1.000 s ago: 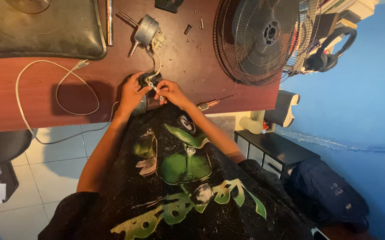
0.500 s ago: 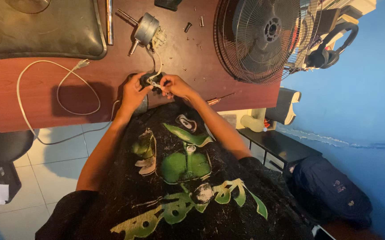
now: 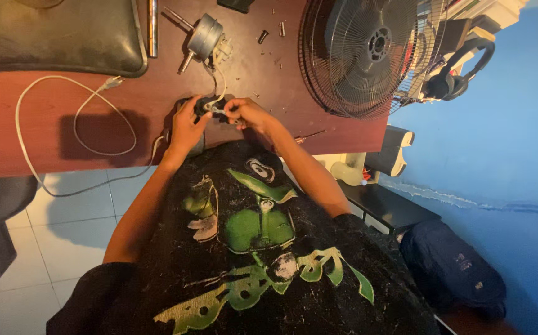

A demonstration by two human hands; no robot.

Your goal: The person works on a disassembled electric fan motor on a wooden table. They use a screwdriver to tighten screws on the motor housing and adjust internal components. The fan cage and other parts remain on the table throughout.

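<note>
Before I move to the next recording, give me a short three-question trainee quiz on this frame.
1. True or false: the left hand and right hand meet on one small dark part.
2. The white wires from that part lead to: A) headphones B) small grey motor C) backpack.
3. What lies loose on the red-brown table, left of the hands?

Key: 1 true; 2 B; 3 a white cord in loops.

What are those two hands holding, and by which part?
Both the left hand and right hand grip a small dark part by its opposite ends; white wires run from it to the motor.
</note>
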